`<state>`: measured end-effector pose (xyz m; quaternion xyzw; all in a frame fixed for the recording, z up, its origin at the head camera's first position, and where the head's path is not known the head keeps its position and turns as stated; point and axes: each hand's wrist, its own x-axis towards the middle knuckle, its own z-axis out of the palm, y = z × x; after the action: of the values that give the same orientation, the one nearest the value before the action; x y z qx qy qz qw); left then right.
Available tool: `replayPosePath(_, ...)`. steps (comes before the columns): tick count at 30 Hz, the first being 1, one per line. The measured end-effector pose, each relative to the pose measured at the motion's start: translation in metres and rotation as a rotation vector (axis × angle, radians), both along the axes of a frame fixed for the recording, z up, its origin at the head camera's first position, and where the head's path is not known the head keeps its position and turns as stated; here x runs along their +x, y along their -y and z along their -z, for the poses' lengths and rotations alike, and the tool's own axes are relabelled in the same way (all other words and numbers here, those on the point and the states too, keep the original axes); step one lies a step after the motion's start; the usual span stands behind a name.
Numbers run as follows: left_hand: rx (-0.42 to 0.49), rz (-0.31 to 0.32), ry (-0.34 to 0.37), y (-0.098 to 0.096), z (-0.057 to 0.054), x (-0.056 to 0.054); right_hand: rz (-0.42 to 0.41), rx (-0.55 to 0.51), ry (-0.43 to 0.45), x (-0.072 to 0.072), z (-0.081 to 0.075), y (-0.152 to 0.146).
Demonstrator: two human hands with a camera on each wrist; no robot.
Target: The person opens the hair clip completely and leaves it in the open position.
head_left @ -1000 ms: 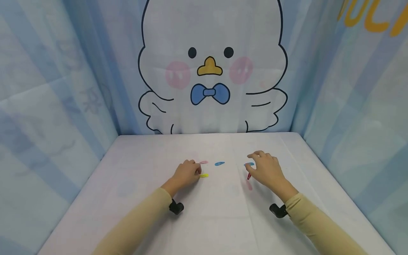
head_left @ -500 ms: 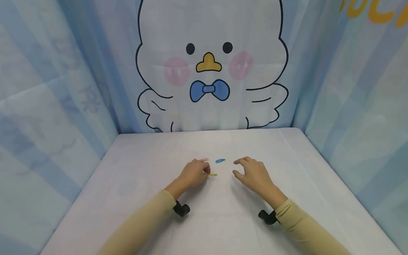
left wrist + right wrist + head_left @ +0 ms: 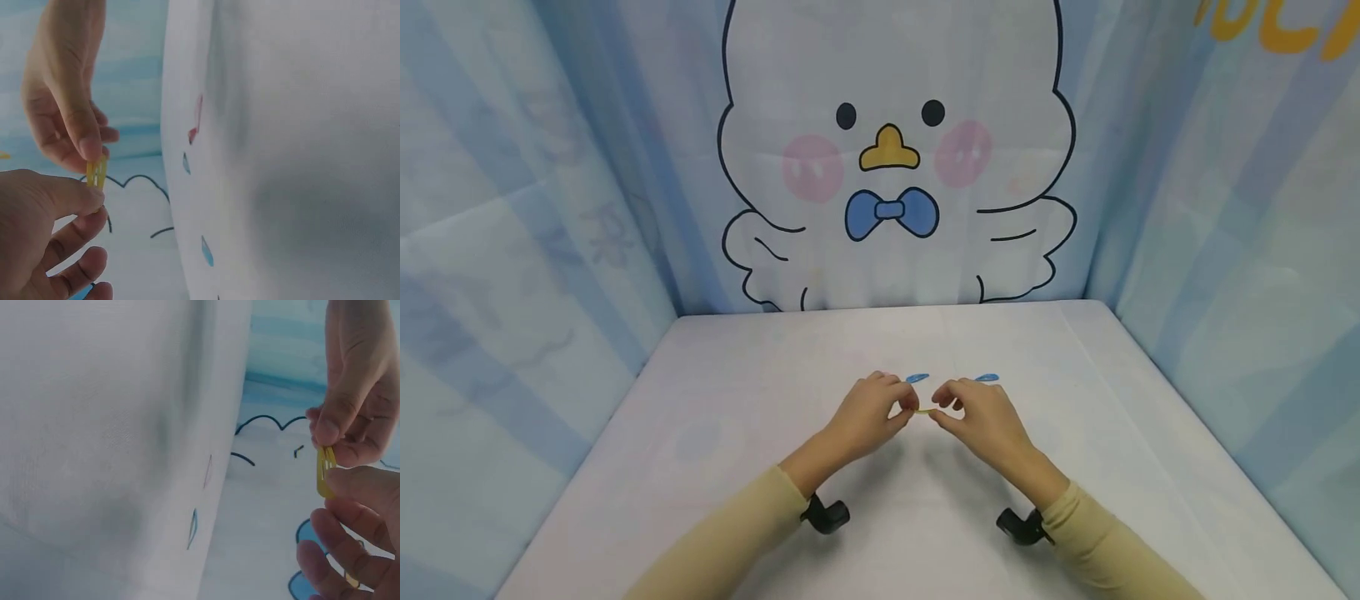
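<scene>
A small yellow hair clip (image 3: 924, 411) is held just above the white table (image 3: 745, 400), pinched at its two ends by both hands. My left hand (image 3: 911, 407) grips its left end between thumb and fingers. My right hand (image 3: 937, 409) pinches the right end. In the left wrist view the yellow clip (image 3: 96, 172) stands between my left thumb and the right hand's fingertips. The right wrist view shows the same clip (image 3: 324, 472) between both hands.
Two blue clips (image 3: 917, 378) (image 3: 987, 378) lie on the table just beyond the hands. A red clip (image 3: 193, 134) and a pink clip (image 3: 207, 471) also lie on the cloth. Blue curtain walls with a cartoon duck (image 3: 891, 158) close in three sides.
My right hand has moved left, away from the blue and red clips, to meet the left hand. The yellow clip has come up off the table, and both hands now pinch it.
</scene>
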<state>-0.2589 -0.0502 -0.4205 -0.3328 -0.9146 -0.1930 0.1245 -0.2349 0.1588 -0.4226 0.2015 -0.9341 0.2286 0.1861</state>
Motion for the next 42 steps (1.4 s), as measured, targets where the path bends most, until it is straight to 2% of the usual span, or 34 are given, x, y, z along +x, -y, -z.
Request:
replayPosePath(6,0.112,0.031,-0.053,0.003,-0.009,0.01,-0.039,-0.055,-0.097,0.003,-0.008,0.001)
replayPosePath(13,0.23,-0.025,-0.133,0.004,-0.018,0.016,-0.046,-0.116,-0.233,0.008,-0.014,0.0)
replayPosePath(17,0.289,-0.033,-0.197,0.004,-0.022,0.019,-0.047,-0.149,-0.304,0.01,-0.019,0.0)
replayPosePath(26,0.434,-0.011,-0.301,0.0,-0.03,0.026,-0.058,-0.226,-0.413,0.017,-0.032,-0.001)
replayPosePath(35,0.525,0.019,-0.358,0.0,-0.038,0.029,-0.108,-0.262,-0.522,0.019,-0.038,0.002)
replayPosePath(42,0.584,0.021,-0.38,0.001,-0.039,0.03,-0.168,-0.302,-0.528,0.022,-0.041,0.005)
